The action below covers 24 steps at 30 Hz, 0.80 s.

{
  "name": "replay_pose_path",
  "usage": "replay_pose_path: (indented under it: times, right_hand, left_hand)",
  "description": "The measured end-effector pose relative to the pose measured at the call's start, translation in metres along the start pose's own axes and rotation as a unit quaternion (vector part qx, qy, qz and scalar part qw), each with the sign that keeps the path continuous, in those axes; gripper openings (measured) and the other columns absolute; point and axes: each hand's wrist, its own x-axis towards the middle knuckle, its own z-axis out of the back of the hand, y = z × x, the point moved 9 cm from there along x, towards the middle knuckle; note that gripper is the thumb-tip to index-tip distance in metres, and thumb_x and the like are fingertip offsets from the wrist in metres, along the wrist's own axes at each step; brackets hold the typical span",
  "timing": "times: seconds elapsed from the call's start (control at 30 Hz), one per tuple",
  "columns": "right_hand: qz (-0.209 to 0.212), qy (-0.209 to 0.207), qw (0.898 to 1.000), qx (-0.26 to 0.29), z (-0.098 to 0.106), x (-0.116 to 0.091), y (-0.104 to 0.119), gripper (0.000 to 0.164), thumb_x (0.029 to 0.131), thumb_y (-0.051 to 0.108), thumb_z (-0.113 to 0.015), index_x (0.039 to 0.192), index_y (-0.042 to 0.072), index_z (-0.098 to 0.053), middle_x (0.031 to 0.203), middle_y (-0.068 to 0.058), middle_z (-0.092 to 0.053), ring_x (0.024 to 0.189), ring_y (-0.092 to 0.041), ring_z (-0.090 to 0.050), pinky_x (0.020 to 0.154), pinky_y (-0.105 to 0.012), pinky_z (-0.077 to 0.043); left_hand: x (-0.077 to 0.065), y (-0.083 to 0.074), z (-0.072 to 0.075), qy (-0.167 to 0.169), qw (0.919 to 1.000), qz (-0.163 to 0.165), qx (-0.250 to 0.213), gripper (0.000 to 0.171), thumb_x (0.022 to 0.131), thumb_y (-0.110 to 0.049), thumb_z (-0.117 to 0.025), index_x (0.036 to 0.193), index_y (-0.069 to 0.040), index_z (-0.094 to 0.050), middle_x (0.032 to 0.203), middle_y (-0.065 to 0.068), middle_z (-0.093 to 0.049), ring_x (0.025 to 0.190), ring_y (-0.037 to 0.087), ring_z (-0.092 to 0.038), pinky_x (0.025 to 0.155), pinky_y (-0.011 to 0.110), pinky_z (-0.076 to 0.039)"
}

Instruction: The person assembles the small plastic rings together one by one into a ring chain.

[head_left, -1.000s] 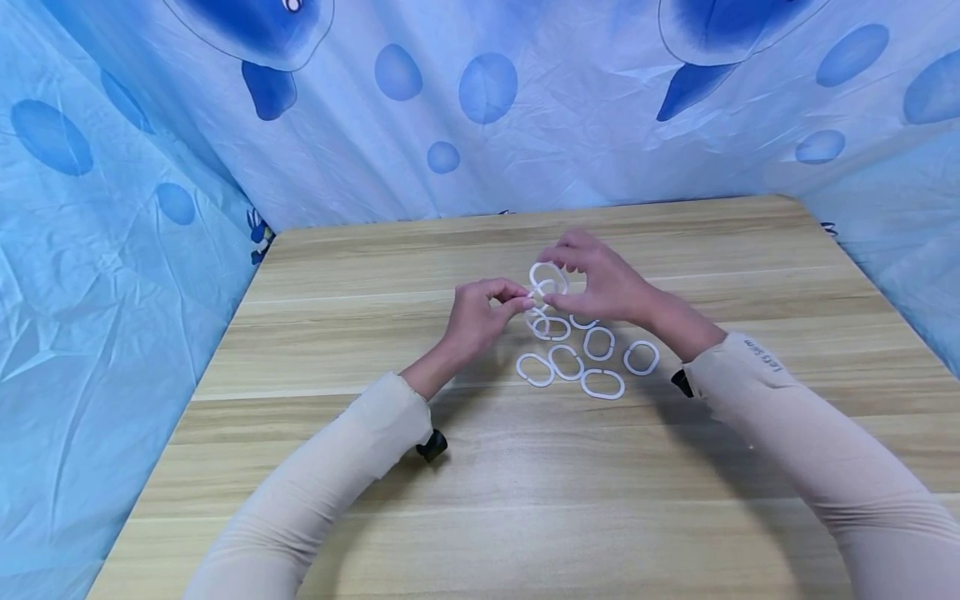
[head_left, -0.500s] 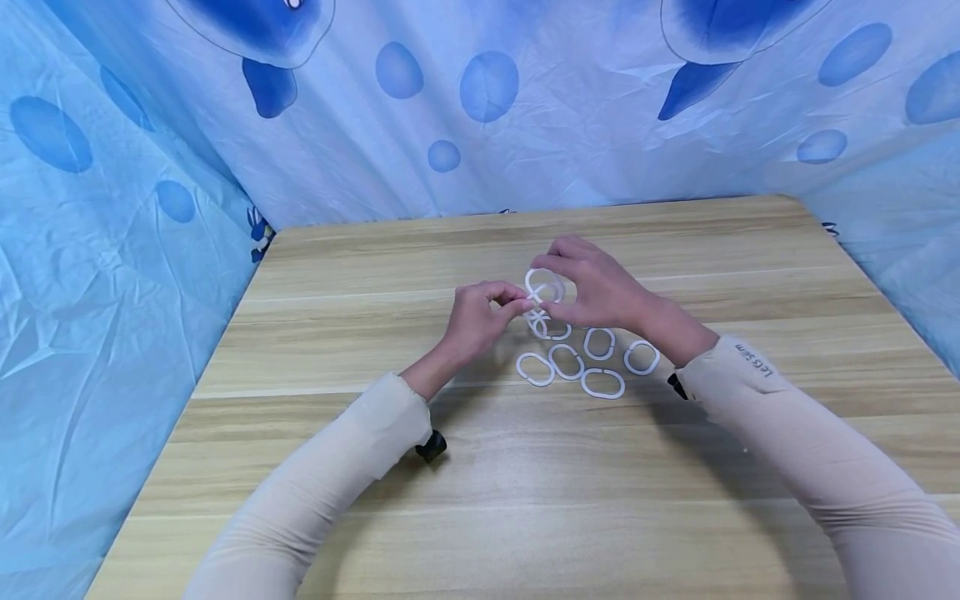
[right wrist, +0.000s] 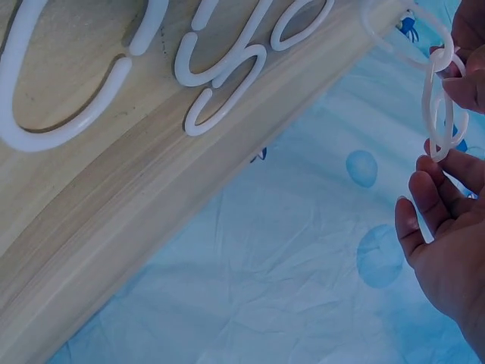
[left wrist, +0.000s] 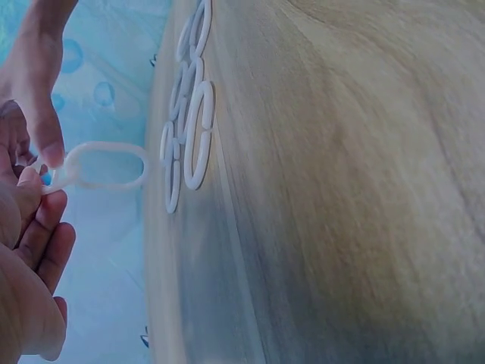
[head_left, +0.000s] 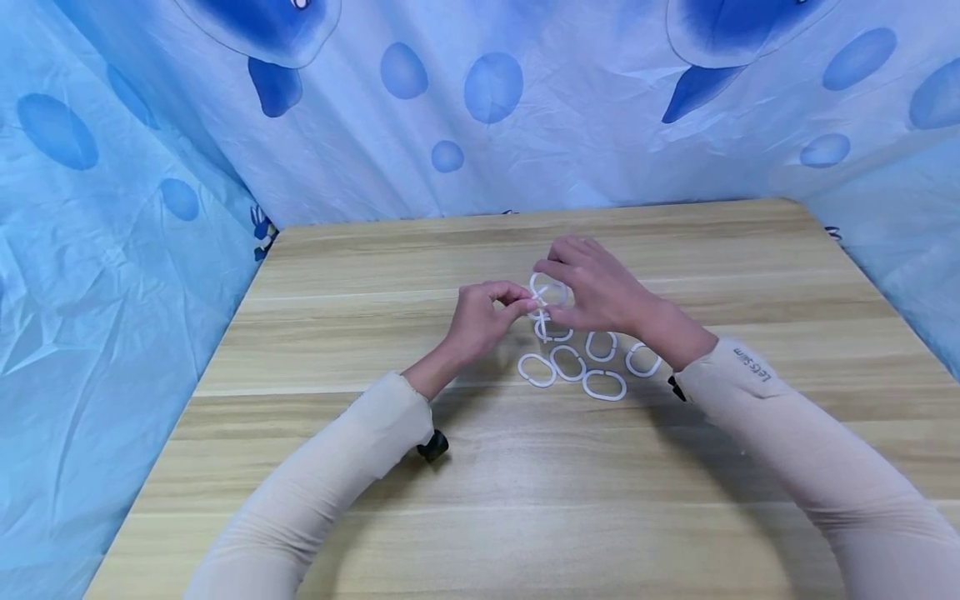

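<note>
In the head view my left hand [head_left: 480,323] pinches small white oval plastic links where they cross. My right hand [head_left: 600,287] is close beside it, thumb and fingers spread around the edges of an upper white link [head_left: 533,282]. The right wrist view shows that link [right wrist: 427,114] upright between the fingertips of my right hand [right wrist: 451,243], threaded with others at the fingers of my left hand [right wrist: 470,87]. Another link [left wrist: 114,145] hangs toward the table from my left hand [left wrist: 30,280] in the left wrist view. Each loose link shows a small gap in its side.
Several more white links, such as one near link [head_left: 604,398] and one farther right [head_left: 630,367], lie flat on the wooden table [head_left: 495,500] just in front of the hands. A blue patterned curtain [head_left: 337,150] stands behind the table's far edge.
My right hand has drawn slightly down toward my left hand, tilting the upper link. My left hand keeps its pinch almost in place, and the hanging link has turned edge-on.
</note>
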Motion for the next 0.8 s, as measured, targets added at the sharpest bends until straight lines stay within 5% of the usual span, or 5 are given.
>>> replay_pose_path:
  times: [0.8]
  right_hand:
    - [0.003, -0.038, 0.999, -0.029, 0.0052, -0.0003, 0.0019, 0.043, 0.077, 0.029, -0.068, 0.109, 0.001, -0.066, 0.091, -0.01, -0.056, 0.085, -0.029, -0.049, 0.072, -0.043, -0.038]
  left_hand:
    - [-0.0008, 0.0045, 0.0043, -0.004, 0.9999, 0.007, 0.009, 0.017, 0.091, -0.025, -0.067, 0.087, -0.01, -0.074, 0.078, 0.003, -0.07, 0.073, 0.009, -0.058, 0.061, 0.024, -0.042]
